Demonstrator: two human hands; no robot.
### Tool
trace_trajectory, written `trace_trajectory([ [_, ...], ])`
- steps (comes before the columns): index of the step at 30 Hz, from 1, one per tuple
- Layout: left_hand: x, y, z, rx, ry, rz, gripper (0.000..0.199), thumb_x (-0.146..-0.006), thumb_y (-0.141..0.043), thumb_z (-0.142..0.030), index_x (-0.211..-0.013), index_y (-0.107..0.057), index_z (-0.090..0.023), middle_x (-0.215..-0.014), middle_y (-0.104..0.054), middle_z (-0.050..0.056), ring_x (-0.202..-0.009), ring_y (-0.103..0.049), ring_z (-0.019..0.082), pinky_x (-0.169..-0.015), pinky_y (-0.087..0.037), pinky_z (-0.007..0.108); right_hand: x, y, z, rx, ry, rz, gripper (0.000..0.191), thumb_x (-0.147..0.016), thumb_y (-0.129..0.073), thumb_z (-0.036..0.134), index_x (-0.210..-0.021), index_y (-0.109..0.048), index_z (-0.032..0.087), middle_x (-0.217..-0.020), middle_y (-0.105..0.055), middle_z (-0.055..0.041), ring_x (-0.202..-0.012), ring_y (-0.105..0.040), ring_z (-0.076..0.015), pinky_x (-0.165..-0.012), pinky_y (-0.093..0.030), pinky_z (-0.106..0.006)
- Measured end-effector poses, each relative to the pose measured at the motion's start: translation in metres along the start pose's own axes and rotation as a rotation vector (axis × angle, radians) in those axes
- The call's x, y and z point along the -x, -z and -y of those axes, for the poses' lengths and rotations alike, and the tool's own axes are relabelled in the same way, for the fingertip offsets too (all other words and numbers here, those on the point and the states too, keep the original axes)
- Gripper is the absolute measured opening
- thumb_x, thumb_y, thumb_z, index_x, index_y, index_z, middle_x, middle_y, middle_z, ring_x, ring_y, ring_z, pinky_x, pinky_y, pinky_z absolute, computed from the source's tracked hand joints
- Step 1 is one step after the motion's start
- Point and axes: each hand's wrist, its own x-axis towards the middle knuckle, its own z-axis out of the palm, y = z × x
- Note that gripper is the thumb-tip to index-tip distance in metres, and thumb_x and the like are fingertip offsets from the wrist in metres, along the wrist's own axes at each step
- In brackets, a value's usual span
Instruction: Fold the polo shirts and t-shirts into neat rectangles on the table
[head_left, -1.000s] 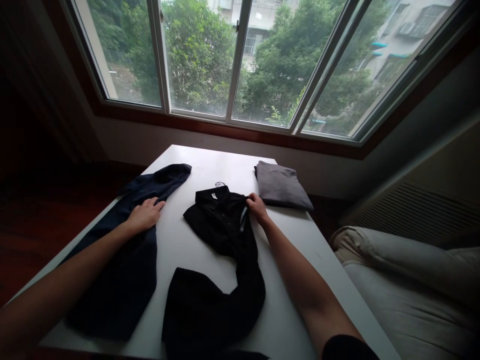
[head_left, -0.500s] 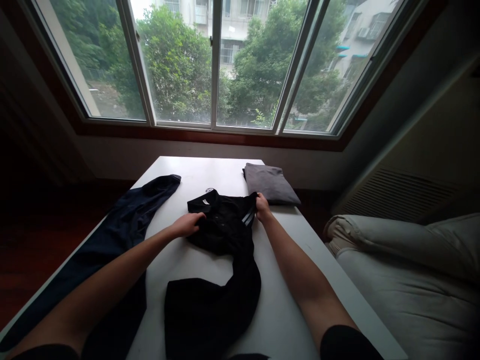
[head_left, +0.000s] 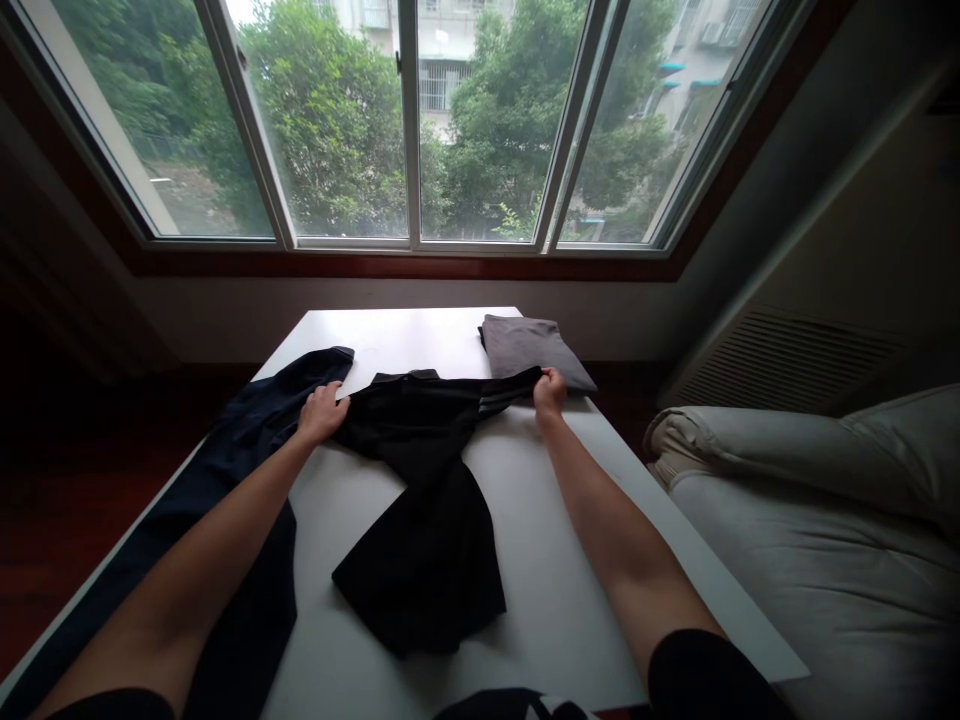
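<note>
A black shirt (head_left: 427, 500) with light stripes near its right sleeve lies on the white table (head_left: 555, 600), its upper part stretched sideways and its lower part twisted below. My left hand (head_left: 324, 410) is closed on the shirt's left end, beside a dark navy garment (head_left: 259, 440). At the other end, my right hand (head_left: 550, 393) grips the sleeve with its fingers wrapped round the cloth, just in front of a folded grey garment (head_left: 532, 348).
The navy garment runs along the table's left edge under my left forearm. To the right of the table stands a pale sofa (head_left: 817, 520). Beyond the far edge is a wall with a window (head_left: 409, 130).
Both hands have moved apart, the left one outward to the left and the right one slightly right. The shirt's top is now spread wide, and its lower part has shifted and narrowed.
</note>
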Motion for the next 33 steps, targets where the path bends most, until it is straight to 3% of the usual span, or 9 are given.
trace_trajectory([
  [4,-0.008,-0.005,-0.002,0.021,0.133,0.132,0.051,-0.099,-0.038,-0.051,-0.129,-0.064,-0.020,-0.128,-0.068,0.016,-0.121,-0.061,0.035,-0.097,-0.047,0.042,0.013,-0.017,0.028,0.183,0.257,-0.025,0.031,-0.088,-0.035,0.021,-0.095,-0.065,0.019,-0.106,-0.067,-0.0113,-0.100,-0.061,-0.0239,-0.093,-0.048,-0.034],
  [7,-0.013,-0.006,-0.011,0.026,0.120,0.250,0.050,-0.089,-0.055,-0.055,-0.126,-0.065,-0.022,-0.119,-0.073,0.013,-0.112,-0.067,0.034,-0.088,-0.050,0.038,0.024,-0.029,0.039,0.248,0.315,0.322,0.031,-0.092,-0.038,0.022,-0.095,-0.069,0.021,-0.085,-0.070,-0.0046,-0.083,-0.062,-0.0209,-0.080,-0.047,-0.029],
  [11,-0.013,0.001,-0.027,-0.030,0.052,0.278,0.078,-0.082,-0.065,-0.057,-0.147,-0.048,-0.017,-0.130,-0.068,0.018,-0.119,-0.064,0.037,-0.090,-0.050,0.039,0.038,-0.041,0.035,0.488,0.257,0.807,0.020,-0.090,-0.060,0.035,-0.084,-0.074,0.021,-0.080,-0.071,-0.0036,-0.077,-0.063,-0.0209,-0.071,-0.043,-0.028],
  [14,-0.008,0.015,-0.038,0.031,-0.081,0.331,0.086,-0.077,-0.071,-0.057,-0.150,-0.048,-0.018,-0.135,-0.065,0.018,-0.125,-0.060,0.039,-0.096,-0.048,0.041,0.045,-0.047,0.030,0.657,0.242,0.675,0.025,-0.093,-0.062,0.043,-0.092,-0.074,0.021,-0.090,-0.074,-0.0089,-0.085,-0.065,-0.0247,-0.075,-0.045,-0.030],
  [17,0.005,0.034,-0.050,0.398,-0.329,0.596,0.079,-0.075,-0.076,-0.059,-0.143,-0.060,-0.022,-0.140,-0.064,0.013,-0.127,-0.059,0.033,-0.098,-0.048,0.034,0.048,-0.051,0.031,0.661,0.338,0.495,0.033,-0.099,-0.055,0.046,-0.111,-0.071,0.020,-0.106,-0.073,-0.0133,-0.101,-0.065,-0.0276,-0.088,-0.046,-0.033],
  [20,0.024,0.049,-0.062,0.709,-0.446,0.769,0.064,-0.079,-0.072,-0.064,-0.128,-0.073,-0.023,-0.121,-0.073,0.009,-0.108,-0.067,0.029,-0.085,-0.052,0.030,0.050,-0.058,0.032,0.538,0.407,0.538,0.040,-0.099,-0.057,0.043,-0.130,-0.065,0.019,-0.127,-0.067,-0.0145,-0.119,-0.060,-0.0271,-0.100,-0.044,-0.034],
  [23,0.038,0.056,-0.069,0.855,-0.362,0.703,0.057,-0.079,-0.074,-0.063,-0.111,-0.079,-0.017,-0.085,-0.075,0.008,-0.081,-0.068,0.024,-0.067,-0.050,0.029,0.053,-0.064,0.031,0.411,0.268,0.639,0.043,-0.101,-0.054,0.041,-0.137,-0.059,0.020,-0.130,-0.066,-0.0119,-0.118,-0.062,-0.0227,-0.100,-0.046,-0.031],
  [27,0.042,0.061,-0.064,1.116,-0.274,0.594,0.049,-0.076,-0.080,-0.048,-0.111,-0.078,-0.014,-0.079,-0.071,0.006,-0.070,-0.065,0.019,-0.059,-0.047,0.025,0.057,-0.066,0.034,0.398,0.119,0.676,0.046,-0.094,-0.064,0.046,-0.133,-0.063,0.020,-0.119,-0.072,-0.0102,-0.110,-0.066,-0.0243,-0.095,-0.048,-0.031],
  [33,0.048,0.074,-0.058,1.279,-0.224,0.434,0.063,-0.074,-0.083,-0.037,-0.133,-0.067,-0.022,-0.108,-0.072,0.006,-0.079,-0.069,0.016,-0.066,-0.055,0.024,0.066,-0.044,0.061,0.080,-0.160,1.355,0.045,-0.077,-0.082,0.055,-0.097,-0.075,0.015,-0.090,-0.075,-0.0065,-0.079,-0.066,-0.0193,-0.067,-0.051,-0.026],
])
